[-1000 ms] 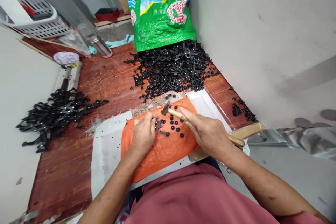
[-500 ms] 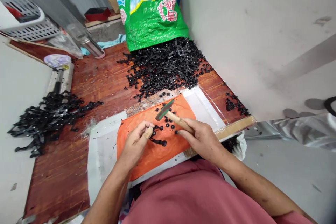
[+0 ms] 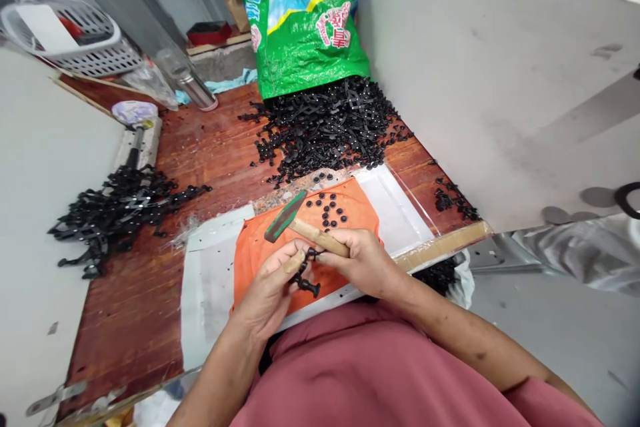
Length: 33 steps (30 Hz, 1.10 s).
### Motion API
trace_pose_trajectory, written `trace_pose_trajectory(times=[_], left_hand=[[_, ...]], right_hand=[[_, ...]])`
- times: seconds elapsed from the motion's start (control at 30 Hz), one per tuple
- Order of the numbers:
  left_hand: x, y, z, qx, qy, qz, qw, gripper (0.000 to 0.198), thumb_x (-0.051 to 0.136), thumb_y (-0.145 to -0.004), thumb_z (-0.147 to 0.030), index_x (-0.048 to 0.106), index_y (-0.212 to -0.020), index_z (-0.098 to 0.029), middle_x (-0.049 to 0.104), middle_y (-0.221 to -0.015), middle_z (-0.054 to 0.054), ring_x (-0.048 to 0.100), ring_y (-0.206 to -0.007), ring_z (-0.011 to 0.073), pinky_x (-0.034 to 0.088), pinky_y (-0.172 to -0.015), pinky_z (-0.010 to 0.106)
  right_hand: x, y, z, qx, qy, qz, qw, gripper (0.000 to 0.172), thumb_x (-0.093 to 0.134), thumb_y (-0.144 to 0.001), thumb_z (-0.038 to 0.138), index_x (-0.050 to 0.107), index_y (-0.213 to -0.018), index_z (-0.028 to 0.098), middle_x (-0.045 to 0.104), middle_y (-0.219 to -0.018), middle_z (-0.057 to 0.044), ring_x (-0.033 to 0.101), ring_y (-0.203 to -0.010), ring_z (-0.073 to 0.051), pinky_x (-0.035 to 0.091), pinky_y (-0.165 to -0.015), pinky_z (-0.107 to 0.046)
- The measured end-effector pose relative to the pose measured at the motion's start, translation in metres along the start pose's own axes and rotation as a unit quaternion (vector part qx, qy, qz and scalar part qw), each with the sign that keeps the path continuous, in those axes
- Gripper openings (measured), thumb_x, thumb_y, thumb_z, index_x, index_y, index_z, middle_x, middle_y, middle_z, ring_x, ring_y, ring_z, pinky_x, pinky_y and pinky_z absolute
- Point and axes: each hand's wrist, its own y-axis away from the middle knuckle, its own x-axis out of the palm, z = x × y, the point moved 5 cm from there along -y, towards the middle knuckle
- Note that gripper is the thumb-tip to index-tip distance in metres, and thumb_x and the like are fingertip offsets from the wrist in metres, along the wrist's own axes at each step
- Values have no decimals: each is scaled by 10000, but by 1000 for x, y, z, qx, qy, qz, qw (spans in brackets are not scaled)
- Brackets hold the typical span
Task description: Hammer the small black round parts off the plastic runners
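Note:
My left hand [image 3: 273, 290] is closed on a jointed black plastic piece [image 3: 309, 288] with knobbed ends, just above an orange cloth [image 3: 320, 275]. A wooden-handled hammer [image 3: 320, 237] is gripped in my right hand [image 3: 364, 263], its dark, green-edged head pointing left over the cloth. The thumb and fingertips of my right hand also meet the upper end of the black piece; whether they pinch a separate small part there I cannot tell. Several small round black caps [image 3: 325, 216] lie loose on the cloth beyond the hammer.
A large heap of black parts [image 3: 330, 127] spills from a green and blue bag [image 3: 313, 47] at the back. Another black pile [image 3: 117, 210] lies at left. A grey partition [image 3: 480, 93] bounds the right side. A steel flask [image 3: 197, 88] and a plastic basket [image 3: 95, 57] are back left.
My right hand and the hammer have moved left, bringing the fingertips to the black piece. My left hand has lowered slightly and tilted the piece. The whole view has shifted a little.

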Motion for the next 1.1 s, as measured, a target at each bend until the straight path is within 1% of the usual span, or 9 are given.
trace_pose_trajectory(times=[0.1,0.2,0.33,0.43,0.57,0.7,0.93,1.0,1.1], left_hand=[[0,7,0,2,42,15,999,359,704,-831,-522,572,-897,-195,357,-640,-58,251,-575,101,311,-588,244],[-18,14,-2,21,3,-51,998,391,724,-801,-549,567,-911,-208,375,-640,-59,259,-566,101,291,-560,233],[-61,34,-6,84,-176,-194,961,375,713,-817,-555,605,-922,-211,475,-736,-32,374,-641,115,312,-577,220],[-83,51,-5,106,-272,-228,929,344,674,-847,-552,628,-926,-220,535,-792,-17,468,-734,143,387,-666,230],[-93,62,-3,78,-318,-233,916,387,652,-846,-586,649,-1026,-243,473,-689,-41,412,-619,139,358,-564,232],[-86,61,-12,107,-292,-261,914,392,708,-794,-577,666,-992,-241,514,-709,-31,432,-618,136,353,-521,224],[-93,75,-42,212,-144,-423,869,306,776,-795,-460,667,-1000,-261,587,-870,-21,500,-666,105,397,-541,198],[-100,70,-50,219,-130,-413,874,276,777,-802,-442,662,-976,-261,568,-864,-20,482,-643,100,382,-519,203],[-102,47,-59,180,-166,-342,907,317,796,-757,-474,660,-916,-235,565,-808,-17,460,-606,101,336,-476,205]], right_hand=[[1,-1,0,4,-21,-14,1000,99,667,-875,245,682,-807,174,613,-745,36,553,-681,-128,420,-648,-229],[-1,-2,10,-26,140,-49,989,132,661,-881,226,667,-755,186,645,-773,8,593,-748,-152,426,-697,-246],[15,-7,15,-9,386,-4,922,138,572,-932,255,686,-869,209,727,-836,-37,666,-759,-191,441,-686,-271],[33,-12,12,7,478,48,877,210,493,-941,225,691,-1002,192,757,-843,-85,708,-733,-234,474,-659,-299],[44,-15,8,6,490,67,869,230,484,-920,187,689,-1025,176,765,-850,-106,726,-731,-247,503,-658,-308],[40,-10,7,9,494,69,866,223,484,-922,188,690,-1005,189,766,-852,-101,731,-751,-245,508,-661,-306],[14,19,1,16,494,63,867,161,521,-919,226,680,-940,211,762,-848,-54,718,-747,-219,442,-608,-286],[11,23,-3,17,498,67,865,176,508,-930,221,683,-939,215,760,-845,-45,712,-731,-215,412,-588,-286],[9,30,-9,5,495,64,866,169,514,-933,229,683,-927,220,757,-832,-34,696,-697,-205,360,-568,-281]])
